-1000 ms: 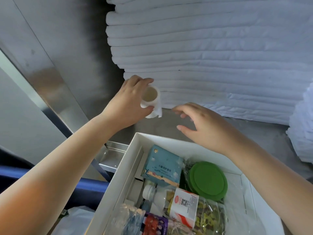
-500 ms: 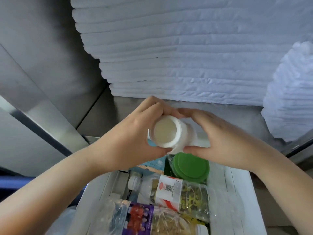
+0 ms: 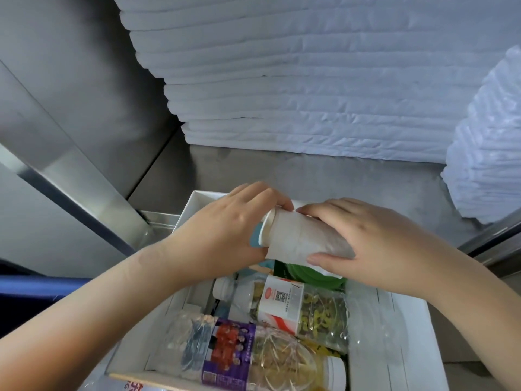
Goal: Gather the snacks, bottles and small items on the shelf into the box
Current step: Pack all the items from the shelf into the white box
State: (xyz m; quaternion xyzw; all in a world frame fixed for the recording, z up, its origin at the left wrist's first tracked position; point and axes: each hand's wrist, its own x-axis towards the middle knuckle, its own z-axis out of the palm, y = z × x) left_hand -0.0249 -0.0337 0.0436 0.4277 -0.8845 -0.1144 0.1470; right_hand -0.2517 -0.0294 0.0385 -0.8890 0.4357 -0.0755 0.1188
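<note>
A white paper cup (image 3: 298,238) lies on its side in the air over the far end of the white box (image 3: 406,348). My left hand (image 3: 225,232) grips its rim end and my right hand (image 3: 363,238) grips its base end. Inside the box lie a clear bottle with a purple label (image 3: 239,354), a clear bottle with a red and white label (image 3: 284,303), a green lid (image 3: 315,277) and a teal packet (image 3: 256,238), the last two mostly hidden under the cup and hands.
The box rests at the front of a steel shelf (image 3: 338,176). A tall stack of folded white cloths (image 3: 296,80) fills the back, with another white stack (image 3: 490,153) at the right. A steel wall and post (image 3: 70,170) stand left.
My left hand lifted the cup from the shelf and carried it toward me over the box. My right hand joined it, and the cup turned onto its side.
</note>
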